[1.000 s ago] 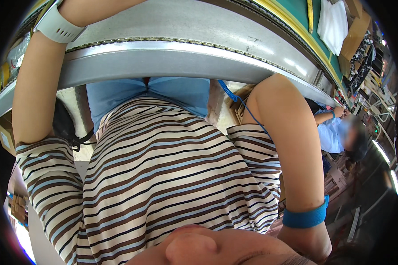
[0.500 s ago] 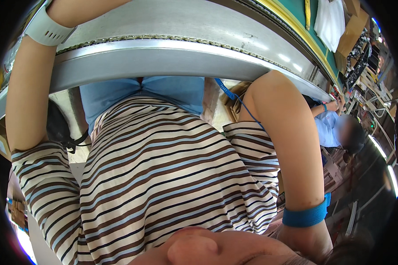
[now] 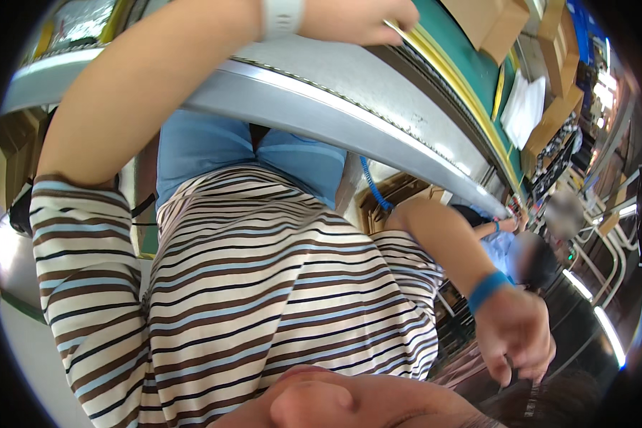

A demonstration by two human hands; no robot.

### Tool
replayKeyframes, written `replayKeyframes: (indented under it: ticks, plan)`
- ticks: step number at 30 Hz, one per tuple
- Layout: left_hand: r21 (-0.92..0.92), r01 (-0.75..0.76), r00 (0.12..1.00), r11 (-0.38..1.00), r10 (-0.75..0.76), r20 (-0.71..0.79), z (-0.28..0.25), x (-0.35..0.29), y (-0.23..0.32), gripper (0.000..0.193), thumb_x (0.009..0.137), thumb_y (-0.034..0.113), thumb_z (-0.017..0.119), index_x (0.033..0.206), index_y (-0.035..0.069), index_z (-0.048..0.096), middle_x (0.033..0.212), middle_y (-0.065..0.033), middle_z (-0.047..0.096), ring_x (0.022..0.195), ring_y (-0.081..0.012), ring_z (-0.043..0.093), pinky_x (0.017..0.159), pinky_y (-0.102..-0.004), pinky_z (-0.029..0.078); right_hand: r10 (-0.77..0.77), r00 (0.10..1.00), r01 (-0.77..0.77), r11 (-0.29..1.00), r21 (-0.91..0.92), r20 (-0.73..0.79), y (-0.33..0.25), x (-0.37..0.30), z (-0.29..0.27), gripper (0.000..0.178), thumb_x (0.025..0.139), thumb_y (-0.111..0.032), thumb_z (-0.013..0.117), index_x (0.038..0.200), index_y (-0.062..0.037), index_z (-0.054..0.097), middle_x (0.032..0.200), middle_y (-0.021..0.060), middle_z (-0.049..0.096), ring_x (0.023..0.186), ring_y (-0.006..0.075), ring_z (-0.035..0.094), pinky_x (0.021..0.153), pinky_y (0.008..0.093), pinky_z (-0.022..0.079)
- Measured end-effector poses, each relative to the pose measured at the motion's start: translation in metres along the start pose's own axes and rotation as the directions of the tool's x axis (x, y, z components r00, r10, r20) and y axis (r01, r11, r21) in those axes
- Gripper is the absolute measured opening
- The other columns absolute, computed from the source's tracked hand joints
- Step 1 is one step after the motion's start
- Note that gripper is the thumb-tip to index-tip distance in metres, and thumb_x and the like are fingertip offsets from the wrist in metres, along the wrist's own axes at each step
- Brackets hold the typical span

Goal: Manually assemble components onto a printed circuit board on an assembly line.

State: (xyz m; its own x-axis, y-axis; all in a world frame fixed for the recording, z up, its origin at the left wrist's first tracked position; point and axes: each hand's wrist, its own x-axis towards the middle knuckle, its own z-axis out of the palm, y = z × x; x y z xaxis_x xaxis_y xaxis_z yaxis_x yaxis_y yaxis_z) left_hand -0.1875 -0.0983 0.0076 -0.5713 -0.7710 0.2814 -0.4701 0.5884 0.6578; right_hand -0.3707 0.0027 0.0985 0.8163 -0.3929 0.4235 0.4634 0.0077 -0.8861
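My left hand reaches across the metal edge of the bench at the top, with a white watch on its wrist. Its fingers are closed, and a thin pale object sticks out from them; its kind does not show. At the lower right, my right hand is raised beside my hair. A blue band circles that wrist. The fingers of the right hand are bent toward the thumb in a blurred pinch, and whatever may be between them cannot be made out.
A metal conveyor rail with a chain runs in front of me. Beyond lies a green surface with yellow edging, cardboard boxes and a white sheet. A coiled blue cord hangs below. A co-worker sits at the right.
My left hand has come into view, swinging right over the rail. My right forearm has shifted, and its hand now shows beside my hair. The whole view has turned slightly.
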Motion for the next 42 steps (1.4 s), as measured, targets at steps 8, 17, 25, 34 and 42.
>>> replayKeyframes:
  ticks: [8, 17, 25, 34, 42]
  plan:
    - [-0.045, -0.038, 0.999, 0.998, 0.037, -0.021, 0.002, -0.002, -0.005, 0.017, 0.075, 0.02, 0.056, 0.075, 0.004, 0.063, 0.069, -0.0193, 0.061, 0.069, -0.0373, 0.06, 0.065, -0.0449, 0.048, 0.731, 0.635, -0.763, 0.644, -0.054, -0.25, 0.12, -0.032, 0.03, 0.023, 0.075, 0.002, 0.051, 0.098, -0.0009, 0.056, 0.085, 0.0049, 0.059, 0.072, 0.0126, 0.055, 0.067, 0.0256, 0.046]
    - [-0.058, -0.094, 0.993, 0.994, 0.089, -0.075, 0.002, -0.002, -0.013, 0.017, 0.074, 0.019, 0.056, 0.074, 0.003, 0.063, 0.07, -0.02, 0.061, 0.07, -0.0366, 0.06, 0.065, -0.0446, 0.047, 0.794, 0.606, -0.763, 0.562, -0.319, -0.052, 0.222, -0.025, 0.041, 0.029, 0.072, -0.006, 0.055, 0.1, -0.0035, 0.055, 0.085, 0.0086, 0.061, 0.077, 0.0213, 0.057, 0.07, 0.0306, 0.046]
    - [-0.054, -0.102, 0.993, 0.993, 0.099, -0.058, 0.002, -0.003, -0.011, 0.017, 0.074, 0.019, 0.056, 0.075, 0.003, 0.063, 0.07, -0.0203, 0.061, 0.07, -0.037, 0.06, 0.065, -0.0449, 0.047, 0.878, 0.478, -0.793, 0.446, -0.416, 0.031, 0.234, -0.027, 0.052, 0.028, 0.071, -0.01, 0.058, 0.099, -0.0042, 0.056, 0.078, 0.0073, 0.062, 0.078, 0.0226, 0.057, 0.07, 0.0312, 0.046]
    - [-0.07, -0.228, 0.91, 0.971, 0.187, -0.371, -0.009, -0.011, -0.002, 0.027, 0.074, 0.02, 0.058, 0.097, 0.006, 0.059, 0.081, -0.0182, 0.062, 0.076, -0.0331, 0.061, 0.066, -0.0425, 0.048, 0.936, 0.324, -0.852, 0.227, 0.472, 0.135, 0.263, -0.056, 0.042, 0.026, 0.073, -0.001, 0.058, 0.099, 0.0002, 0.053, 0.087, 0.0044, 0.054, 0.076, 0.01, 0.051, 0.07, 0.021, 0.043]
    - [-0.109, 0.151, 0.986, 0.983, -0.157, -0.055, -0.012, -0.202, 0.046, 0.022, 0.069, 0.001, 0.062, 0.091, 0.002, 0.058, 0.084, -0.0108, 0.058, 0.068, -0.027, 0.056, 0.06, -0.0323, 0.046, 0.872, 0.472, -0.881, 0.471, -0.036, -0.128, 0.191, -0.121, 0.012, 0.024, 0.075, -0.008, 0.059, 0.099, -0.0022, 0.057, 0.077, 0.0036, 0.061, 0.071, 0.0103, 0.056, 0.065, 0.0238, 0.046]
